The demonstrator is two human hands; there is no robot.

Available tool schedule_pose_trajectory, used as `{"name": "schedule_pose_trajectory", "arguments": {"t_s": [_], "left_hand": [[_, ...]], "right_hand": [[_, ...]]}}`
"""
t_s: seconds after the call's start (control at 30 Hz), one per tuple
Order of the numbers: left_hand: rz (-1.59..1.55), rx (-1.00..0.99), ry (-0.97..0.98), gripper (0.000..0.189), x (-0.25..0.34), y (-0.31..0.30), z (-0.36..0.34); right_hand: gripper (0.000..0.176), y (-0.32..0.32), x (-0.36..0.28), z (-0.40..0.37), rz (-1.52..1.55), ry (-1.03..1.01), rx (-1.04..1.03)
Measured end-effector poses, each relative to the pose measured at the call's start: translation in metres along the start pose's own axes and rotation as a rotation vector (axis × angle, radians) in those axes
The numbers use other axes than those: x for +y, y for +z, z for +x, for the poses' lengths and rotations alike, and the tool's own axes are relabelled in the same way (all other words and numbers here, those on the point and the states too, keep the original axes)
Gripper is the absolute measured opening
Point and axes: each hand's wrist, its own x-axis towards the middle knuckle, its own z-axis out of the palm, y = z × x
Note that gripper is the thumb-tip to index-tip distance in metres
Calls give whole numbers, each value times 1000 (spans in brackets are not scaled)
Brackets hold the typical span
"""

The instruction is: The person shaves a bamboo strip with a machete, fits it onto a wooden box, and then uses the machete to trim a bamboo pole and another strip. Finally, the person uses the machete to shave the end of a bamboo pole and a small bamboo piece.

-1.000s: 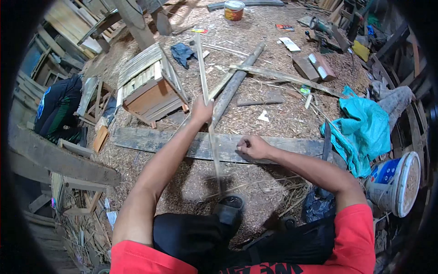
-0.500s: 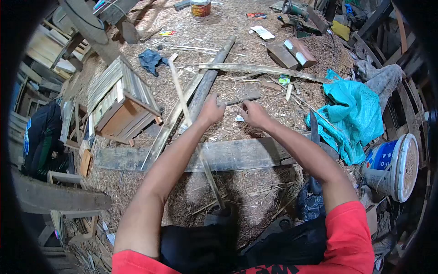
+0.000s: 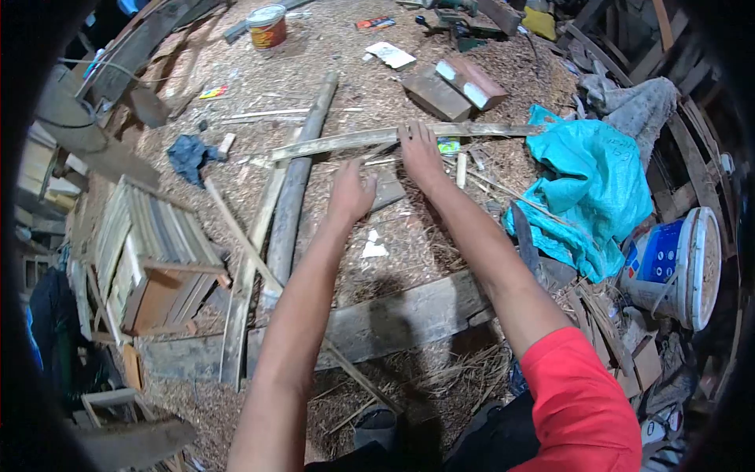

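slat [image 3: 338, 142] — laid across pole [image 3: 289, 208], right end by teal sack [image 3: 594, 169] | right hand [image 3: 422, 157]: fingers curled over slat, grip can't be told | left hand [image 3: 351, 191]: fingers half spread, hold can't be made out | probably light, stiffish, kinda splintery — best gripped mid-length

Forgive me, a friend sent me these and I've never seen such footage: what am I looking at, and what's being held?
No machine here, just a person's own bare hands. Every picture comes from one camera worn on the head, looking forward and down, so the arms reach away from you. On the littered ground lie a pole, a board, a teal sack and other scraps. The right hand seems to touch a long wooden strip; the left hand is beside a small wood piece. Whether either grips anything, I can't tell.
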Motion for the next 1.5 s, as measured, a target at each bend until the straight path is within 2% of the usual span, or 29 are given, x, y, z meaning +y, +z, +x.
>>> {"name": "schedule_pose_trajectory", "arguments": {"t_s": [0.07,0.1,0.2,0.23,0.27,0.33,0.43,0.53,0.57,0.67,0.7,0.8,0.9,1.0,1.07,1.13,1.2,1.23,1.27,1.3,1.4,1.5], "left_hand": [[-44,-45,-29,40,2,4,-12],[-45,-84,-31,40,3,2,-20],[-94,-127,-72,39,-8,5,-35],[-99,-132,-100,39,-12,5,-38],[-104,-138,-127,39,-17,5,-41],[-144,-113,-193,38,-18,0,-36],[-352,-67,-354,37,-17,-5,-17],[-420,27,-358,40,8,-22,-7],[-359,3,-402,48,16,-31,-3],[-585,245,-453,42,31,-43,8],[-659,304,-491,37,63,-64,3],[-1179,326,-145,27,75,-89,10],[-1402,206,-61,23,96,-110,5],[-1317,208,120,22,132,-132,10],[-1220,194,163,21,164,-151,10],[-1197,184,224,21,194,-162,13],[-1279,170,258,23,212,-165,17],[-1335,145,282,23,216,-164,25],[-1390,122,305,23,218,-164,30],[-1404,218,265,26,236,-165,25],[-1407,295,97,31,254,-157,22],[-1247,309,129,37,252,-142,20]], "right_hand": [[40,11,11,-2,-68,41,-49],[35,10,15,-3,-89,16,49],[25,-1,27,6,-34,-31,-173],[15,3,32,12,-99,-91,-104],[14,6,37,15,-77,-134,-49],[12,0,37,27,74,-207,15],[13,-20,27,39,509,-241,64],[16,-58,14,42,741,-236,-68],[21,-70,7,41,739,-214,-60],[26,-111,-12,40,923,-120,-193],[28,-128,-16,40,1002,-149,-199],[29,-185,-30,35,1080,-80,-317],[32,-231,-32,26,1112,-53,-322],[31,-270,-28,22,1213,1,-232],[33,-279,-19,22,1289,-23,-123],[28,-305,-12,20,1305,-3,-114],[27,-322,-8,19,1262,9,-88],[30,-326,-9,19,1481,51,-172],[30,-331,-10,18,1554,55,-179],[30,-338,-13,15,1628,60,-189],[27,-346,-13,4,1717,96,-260],[27,-340,-3,-10,1714,89,-264]]}}
